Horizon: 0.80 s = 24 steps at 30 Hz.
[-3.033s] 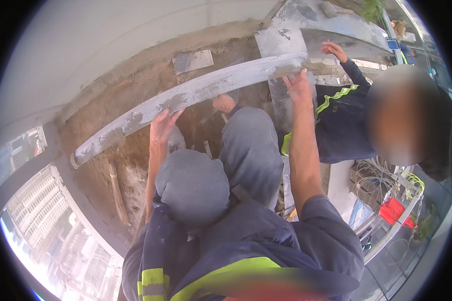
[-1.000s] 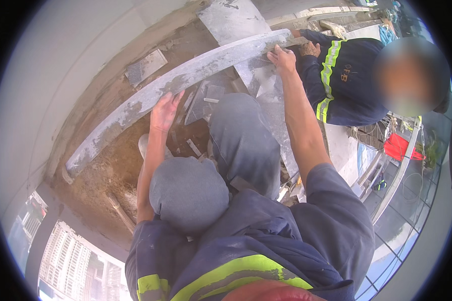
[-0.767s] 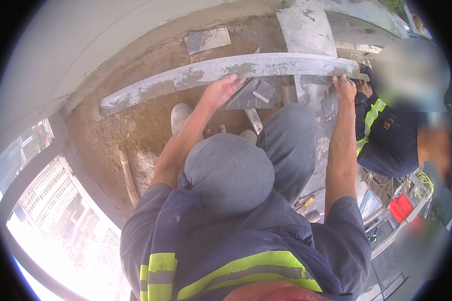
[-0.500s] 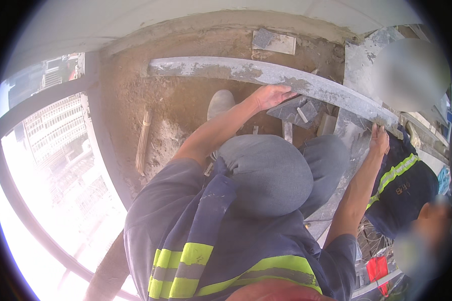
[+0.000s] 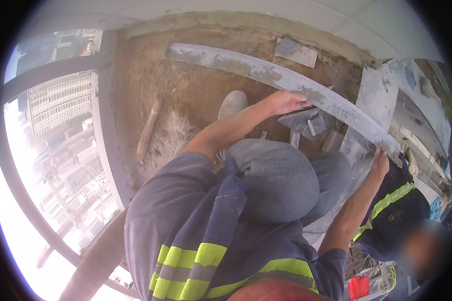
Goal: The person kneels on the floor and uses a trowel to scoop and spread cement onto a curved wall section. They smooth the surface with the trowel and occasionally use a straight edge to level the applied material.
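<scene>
Long, patchy grey slab (image 5: 292, 82) against bare hands (image 5: 288, 103)

Brown floor (image 5: 196, 88) (rough, patchy), stick bundle (image 5: 149, 131), pale tile (image 5: 302, 54), dark slab (image 5: 297, 120)

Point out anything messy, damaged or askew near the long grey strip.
The long grey strip is patchy with brownish residue, so its face looks uneven; its curve may be lens distortion. Below it in the picture, a dark slab lies askew with a pale bar on it, resembling scrap. No spill stands out.
</scene>
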### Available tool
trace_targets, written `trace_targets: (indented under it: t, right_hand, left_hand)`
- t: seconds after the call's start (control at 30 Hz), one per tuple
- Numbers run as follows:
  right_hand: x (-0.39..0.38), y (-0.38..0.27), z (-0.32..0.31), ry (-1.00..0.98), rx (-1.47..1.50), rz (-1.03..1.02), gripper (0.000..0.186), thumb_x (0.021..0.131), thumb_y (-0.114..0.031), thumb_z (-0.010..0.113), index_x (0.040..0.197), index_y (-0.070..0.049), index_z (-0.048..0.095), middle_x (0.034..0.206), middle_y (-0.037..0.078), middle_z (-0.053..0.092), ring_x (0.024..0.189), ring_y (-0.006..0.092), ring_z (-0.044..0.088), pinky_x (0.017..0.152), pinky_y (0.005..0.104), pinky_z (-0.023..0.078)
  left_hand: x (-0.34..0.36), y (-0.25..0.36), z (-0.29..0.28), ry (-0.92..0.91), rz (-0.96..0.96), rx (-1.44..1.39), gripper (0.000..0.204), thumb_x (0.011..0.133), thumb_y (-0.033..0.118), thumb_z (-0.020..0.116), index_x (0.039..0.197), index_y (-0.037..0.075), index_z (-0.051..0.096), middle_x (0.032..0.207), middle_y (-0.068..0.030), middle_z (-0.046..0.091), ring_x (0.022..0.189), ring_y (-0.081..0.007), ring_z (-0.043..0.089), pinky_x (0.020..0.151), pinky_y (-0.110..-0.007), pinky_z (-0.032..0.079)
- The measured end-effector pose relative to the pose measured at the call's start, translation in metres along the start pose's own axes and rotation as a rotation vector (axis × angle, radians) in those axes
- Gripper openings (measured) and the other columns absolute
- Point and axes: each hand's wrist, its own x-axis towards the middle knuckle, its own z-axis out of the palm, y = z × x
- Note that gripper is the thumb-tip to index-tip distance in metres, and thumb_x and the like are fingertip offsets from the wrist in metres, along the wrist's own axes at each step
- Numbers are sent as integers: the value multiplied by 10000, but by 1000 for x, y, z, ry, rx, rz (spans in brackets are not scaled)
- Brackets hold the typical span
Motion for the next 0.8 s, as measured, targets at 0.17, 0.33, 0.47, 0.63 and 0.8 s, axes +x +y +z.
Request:
trace_targets:
  t: [0.17, 0.33, 0.47, 0.63, 0.8]
  right_hand:
    - [-34, 10, 25, 89, 80, -80, 385, 1062, -64, 492, 1340, 200, 454, 1327, 266, 592, 1259, 396, 622, 1077, 486, 586]
    - [-187, 49, 139, -317, -184, 326, 406, 1029, -183, 667, 1314, 83, 552, 1219, 233, 664, 1126, 312, 688, 931, 393, 598]
    - [-255, 71, 212, -637, 66, 390, 720, 1008, -398, 714, 1508, 13, 400, 1552, 227, 452, 1449, 336, 452, 1180, 458, 428]
    - [-230, 109, 268, -619, 412, 422, 693, 1034, -434, 661, 1508, -4, 397, 1549, 228, 452, 1465, 349, 426, 1224, 468, 387]
    - [-216, 116, 295, -598, 488, 524, 567, 1065, -408, 611, 1456, -22, 473, 1478, 171, 548, 1398, 365, 493, 1225, 476, 387]
  left_hand:
    - [1, -4, 0, -8, -9, -6, 357, 969, -15, 639, 1303, -126, 578, 1376, -185, 630, 1311, -278, 585, 1231, -403, 416]
    - [-8, 9, -4, 44, 8, 130, 275, 978, 63, 672, 1217, -71, 645, 1351, -146, 640, 1284, -254, 581, 1227, -395, 395]
    - [-3, 2, -4, 75, -30, 156, 250, 962, 110, 707, 1168, -27, 668, 1289, -99, 661, 1209, -224, 592, 1176, -382, 414]
    - [-6, 6, 19, 103, -47, 272, 279, 958, 153, 723, 1196, 17, 674, 1257, -51, 665, 1164, -193, 580, 1070, -354, 451]
    - [-2, 6, 8, 115, -97, 357, 375, 950, 193, 745, 1280, 39, 655, 1269, -35, 662, 1156, -177, 576, 1050, -340, 439]
